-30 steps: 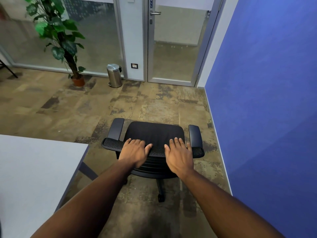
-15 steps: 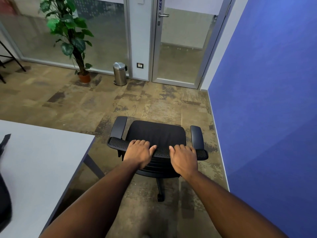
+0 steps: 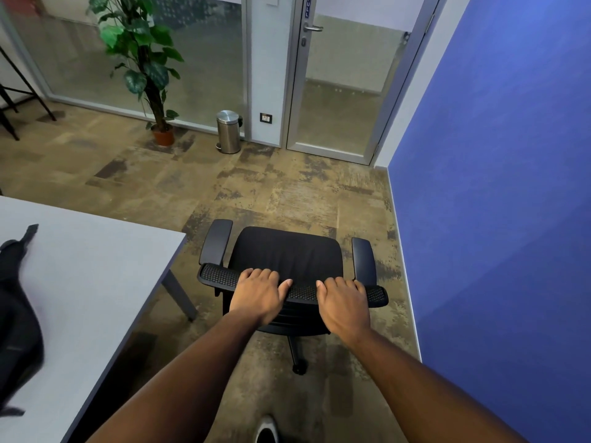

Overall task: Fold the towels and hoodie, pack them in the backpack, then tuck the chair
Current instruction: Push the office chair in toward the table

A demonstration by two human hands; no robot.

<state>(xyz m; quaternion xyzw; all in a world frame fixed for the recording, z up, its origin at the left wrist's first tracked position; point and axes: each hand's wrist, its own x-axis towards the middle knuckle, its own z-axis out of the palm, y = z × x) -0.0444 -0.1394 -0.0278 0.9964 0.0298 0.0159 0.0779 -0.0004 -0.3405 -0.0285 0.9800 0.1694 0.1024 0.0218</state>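
The black office chair [image 3: 289, 266] stands on the carpet floor [image 3: 134, 174], just beside the corner of the grey table [image 3: 83, 276] and not under it. Its seat faces away from the person, toward the glass door [image 3: 345, 91]. Both hands are on the top edge of the mesh backrest [image 3: 300, 290]. The left hand [image 3: 257, 295] grasps the edge with its fingers curled over it and the thumb lying along the top. The right hand [image 3: 343, 303] grasps the same edge near the right armrest [image 3: 364, 260], also with the fingers curled over. The black backpack [image 3: 16, 318] lies on the table at the left border of the view, partly cut off and blurred. Farther away, a potted plant [image 3: 144, 65] and a small metal bin [image 3: 228, 131] stand near the glass wall. A blue wall [image 3: 499, 187] is on the right side. The tip of a shoe [image 3: 267, 430] shows at the bottom edge.
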